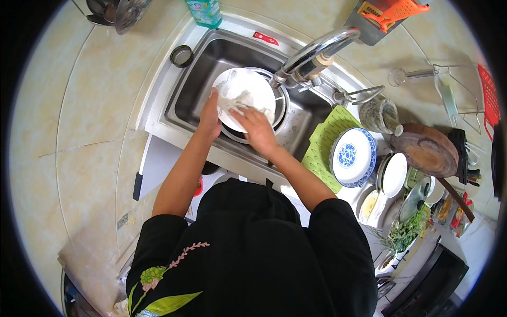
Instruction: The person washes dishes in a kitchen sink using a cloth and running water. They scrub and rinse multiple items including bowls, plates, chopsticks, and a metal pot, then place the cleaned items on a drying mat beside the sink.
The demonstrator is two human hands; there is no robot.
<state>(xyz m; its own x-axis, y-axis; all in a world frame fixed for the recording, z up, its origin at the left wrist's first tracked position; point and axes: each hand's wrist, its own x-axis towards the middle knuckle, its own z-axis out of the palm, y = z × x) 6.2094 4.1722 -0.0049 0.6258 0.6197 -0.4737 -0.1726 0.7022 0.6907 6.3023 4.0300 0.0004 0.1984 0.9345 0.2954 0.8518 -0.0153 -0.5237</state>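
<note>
Over the steel sink [190, 87], a white plate [257, 85] is tilted in my left hand [210, 117], which grips its left rim. My right hand [255, 128] presses a whitish, wet cloth [237, 102] against the plate's face with spread fingers. Beneath the plate, partly hidden, is a round metal pan or basin [283, 107]. The chrome faucet [317, 49] arches above the plate's right side; whether water runs from it cannot be told.
Right of the sink, a green draining mat [321, 146] carries a blue-and-white bowl [353, 157]. Beyond are a stone mortar [374, 115], a round wooden chopping board [425, 150] and a white bowl [395, 175]. On the back ledge lie a red-handled item [265, 39] and a dark round lid [182, 56].
</note>
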